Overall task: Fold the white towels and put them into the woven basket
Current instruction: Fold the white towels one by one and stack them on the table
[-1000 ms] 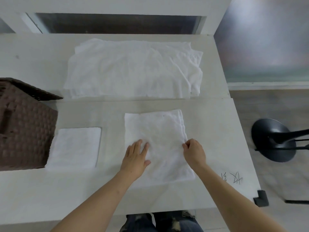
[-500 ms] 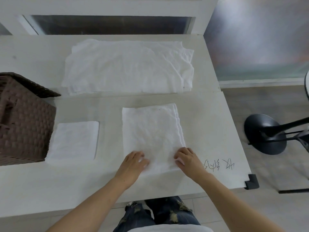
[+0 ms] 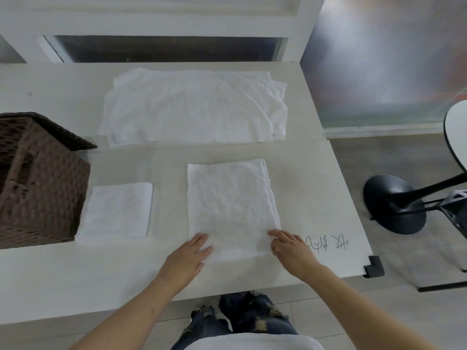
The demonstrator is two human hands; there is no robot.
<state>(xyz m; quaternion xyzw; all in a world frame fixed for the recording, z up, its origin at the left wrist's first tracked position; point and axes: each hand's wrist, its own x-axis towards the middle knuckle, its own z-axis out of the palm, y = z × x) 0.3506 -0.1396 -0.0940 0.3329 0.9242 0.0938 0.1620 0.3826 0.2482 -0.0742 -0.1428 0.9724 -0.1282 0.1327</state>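
White half-folded towel (image 3: 232, 205) runs lengthwise away from the person — left hand (image 3: 188, 258) flat and open, right hand (image 3: 290, 250) pinching, each at a near corner.

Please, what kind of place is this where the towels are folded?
Probably a workroom or office rather than a home laundry: a plain white worktable with pen writing on it, a black stool base and a tiled floor.
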